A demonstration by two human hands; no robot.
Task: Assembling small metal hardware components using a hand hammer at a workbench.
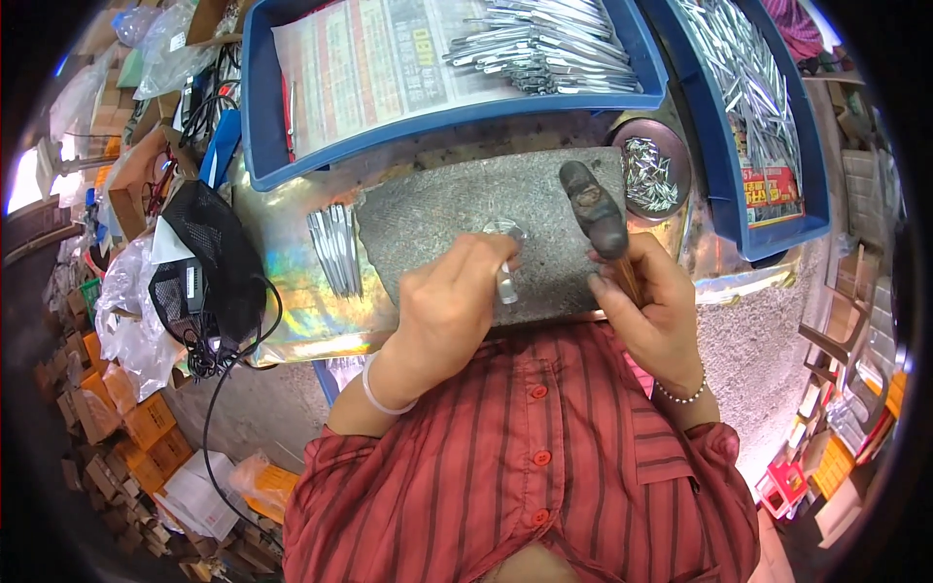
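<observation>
My left hand (449,299) is closed over the grey stone slab (423,209), pinching a small shiny metal piece (506,285). Part of that piece is covered by the fingers, and its exact kind is unclear. My right hand (659,309) grips a hammer (591,206) by its wooden handle. The hammer's dark, worn head is above the slab's right part, to the right of the metal piece. On the table left of the slab lies a bundle of slim silver metal pieces (335,251). A round dish (680,151) holding many tiny metal pins (649,177) stands at the slab's far right corner.
A blue tray (408,129) at the back holds printed paper (360,73) and a pile of slim metal pieces (549,53). Another blue tray (814,209) with similar pieces stands at right. Black mesh fabric and a cable (209,428) hang at the table's left edge. Boxes crowd the floor.
</observation>
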